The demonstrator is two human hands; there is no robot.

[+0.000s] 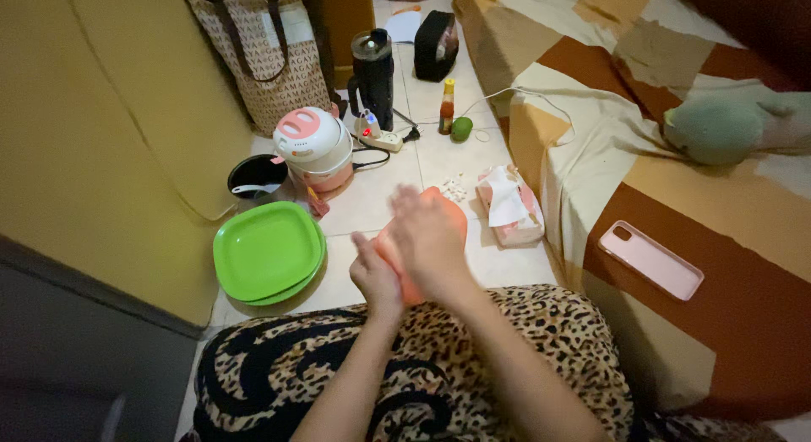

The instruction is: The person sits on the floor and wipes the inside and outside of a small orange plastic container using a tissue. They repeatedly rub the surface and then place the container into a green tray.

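While your left hand (pixel 376 277) pinches the orange plate (pixel 448 214) edge and right hand (pixel 427 235) lies spread over it, a slip drops it onto the floor tiles (pixel 439 155) just below.

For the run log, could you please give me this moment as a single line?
left hand: grips orange plate edge | right hand: flat on plate face | beside: green plates, rice cooker, tissue pack | floor, seated
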